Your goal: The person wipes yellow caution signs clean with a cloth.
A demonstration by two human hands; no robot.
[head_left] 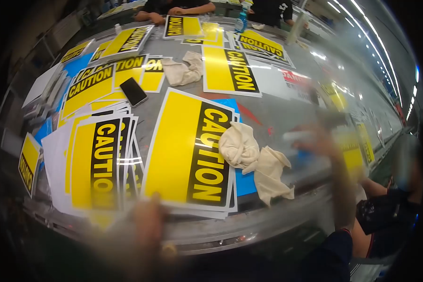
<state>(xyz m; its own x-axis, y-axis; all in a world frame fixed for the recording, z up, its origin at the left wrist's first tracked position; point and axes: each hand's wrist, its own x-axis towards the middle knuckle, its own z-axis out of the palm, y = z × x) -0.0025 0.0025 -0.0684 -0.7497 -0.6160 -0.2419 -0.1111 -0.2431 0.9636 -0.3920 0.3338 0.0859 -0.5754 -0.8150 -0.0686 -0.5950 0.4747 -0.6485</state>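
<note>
A large yellow and black caution sign (174, 141) tops a small stack at the front of the table. My left hand (148, 221) is blurred at its lower left corner, with one finger overlapping the edge. My right hand (319, 143) is raised over the table's right side, smeared by motion, around a white and blue thing (300, 136) too blurred to name. Two cream cloths, one bunched (239, 146) and one spread (271, 174), lie at the stack's right edge. A fanned pile of caution signs (91, 164) is left of the stack.
More caution signs (230, 70) cover the table's far side. A black phone (133, 91) and another cream cloth (183, 69) lie mid-table. A blue spray bottle (241, 18) stands at the back. People sit across the table (183, 8) and at my right (390, 207).
</note>
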